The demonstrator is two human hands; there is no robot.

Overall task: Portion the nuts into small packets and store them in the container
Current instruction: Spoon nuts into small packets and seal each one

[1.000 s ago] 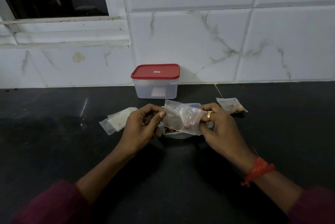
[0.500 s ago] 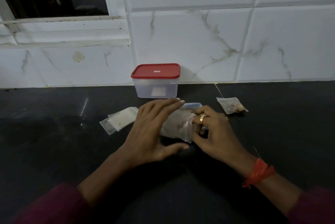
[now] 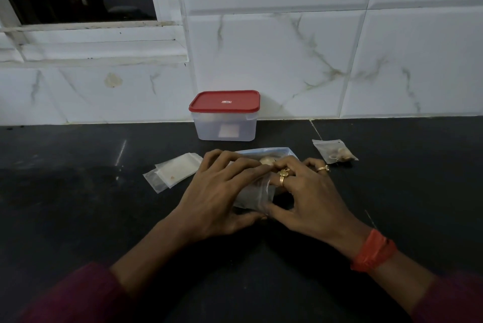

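A small clear plastic packet (image 3: 253, 195) sits between my two hands, low over the black counter. My left hand (image 3: 217, 192) lies over its left side, fingers across the top and thumb underneath. From the right, my right hand (image 3: 309, 198), wearing rings, pinches the packet's edge between thumb and fingers. Just behind my hands is a blue-rimmed bowl (image 3: 264, 151) with a pale nut showing; most of it is hidden. The translucent container (image 3: 225, 126) with its red lid (image 3: 224, 100) on stands by the wall. A filled packet (image 3: 335, 152) lies to the right.
Two or three empty clear packets (image 3: 172, 172) lie overlapped to the left of my left hand. The black counter (image 3: 78, 205) runs to a white marble-tiled wall (image 3: 300, 48), with a window (image 3: 78, 1) at the upper left.
A second ago both hands held the packet up, stretched between them. They have since lowered it toward the counter, and my left hand has closed over it.
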